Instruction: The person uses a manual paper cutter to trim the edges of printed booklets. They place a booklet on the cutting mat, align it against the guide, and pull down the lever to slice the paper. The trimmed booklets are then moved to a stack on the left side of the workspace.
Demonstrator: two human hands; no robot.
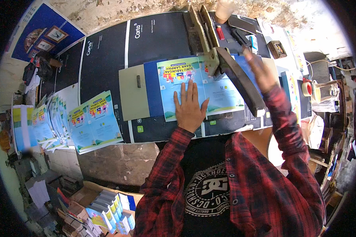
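Left hand (190, 112): flat, palm down, to the left of the dark lever (241, 83)
Left fingers (190, 91): straight and slightly spread, pointing away from the body — the thumb angled out toward the lever
Left forearm (172, 150): slanting in on the lever's near left, plaid sleeve down to the wrist
Right hand (261, 72): just beside the lever on its right, blurred, fingers extended away from the body
Right forearm (283, 116): right of the lever — red-and-black plaid sleeve, leaning leftward toward the wrist
Torso (209, 189): on the lever's near side, black T-shirt under an unbuttoned plaid shirt
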